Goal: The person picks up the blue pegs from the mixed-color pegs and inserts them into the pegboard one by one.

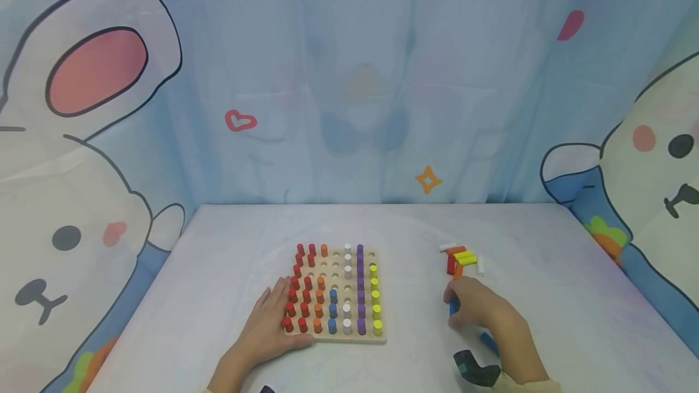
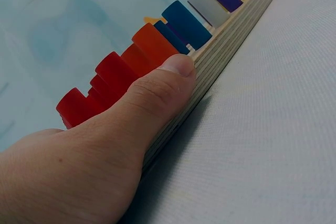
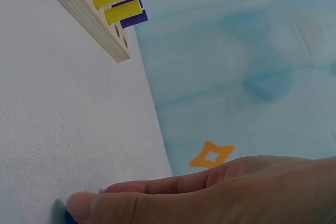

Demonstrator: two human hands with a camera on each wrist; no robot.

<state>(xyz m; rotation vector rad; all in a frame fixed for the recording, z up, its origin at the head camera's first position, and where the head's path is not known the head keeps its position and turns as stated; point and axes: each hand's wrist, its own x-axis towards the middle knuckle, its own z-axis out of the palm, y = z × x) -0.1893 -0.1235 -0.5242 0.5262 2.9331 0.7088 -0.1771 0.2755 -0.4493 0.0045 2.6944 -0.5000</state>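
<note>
A wooden pegboard (image 1: pixel 357 338) lies on the table, with coloured pegs standing in columns of red, orange, blue, white, purple and yellow; some holes are bare. My left hand (image 1: pixel 267 324) rests against its left side and near corner, fingers straight. In the left wrist view, the thumb (image 2: pixel 163 87) presses along the board's near edge. Off to the right of the board, my right hand (image 1: pixel 483 307) pinches a blue peg (image 1: pixel 453 307) between thumb and fingers, low over the table. Most of that peg is hidden by the hand in the right wrist view.
Just beyond the right hand lies a loose heap of pegs, with yellow pegs (image 1: pixel 465 258) on top and red, orange and white ones around. Another blue peg (image 1: pixel 489 343) lies beside the right wrist. A printed curtain (image 1: pixel 355 138) hangs behind the table (image 1: pixel 246 235).
</note>
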